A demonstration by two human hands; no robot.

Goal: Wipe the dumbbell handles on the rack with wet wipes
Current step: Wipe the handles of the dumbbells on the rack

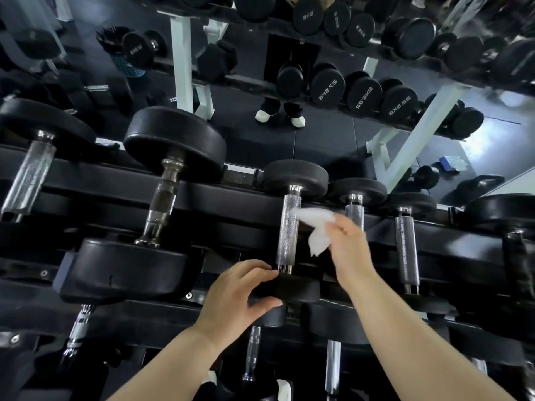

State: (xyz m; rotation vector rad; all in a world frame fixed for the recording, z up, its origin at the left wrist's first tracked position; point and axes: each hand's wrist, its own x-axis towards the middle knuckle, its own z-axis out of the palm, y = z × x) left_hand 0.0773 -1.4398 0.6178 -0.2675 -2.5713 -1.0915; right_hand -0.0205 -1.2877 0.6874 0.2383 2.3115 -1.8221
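Right hand (348, 250) pinches crumpled white wet wipe (314, 227), wipe touching knurled chrome handle (288, 230) of small dumbbell on black rack (231, 192), left hand (240, 296) curled around that dumbbell's near rubber head (298, 289), mirror (318, 134) behind rack.

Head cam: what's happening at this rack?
A person is wiping dumbbells on a rack. The right grip pinches a white wet wipe, its tip against the upper part of a small dumbbell's metal handle. The left grip holds that dumbbell's near end weight, seemingly steadying it. Other dumbbells lie on either side.
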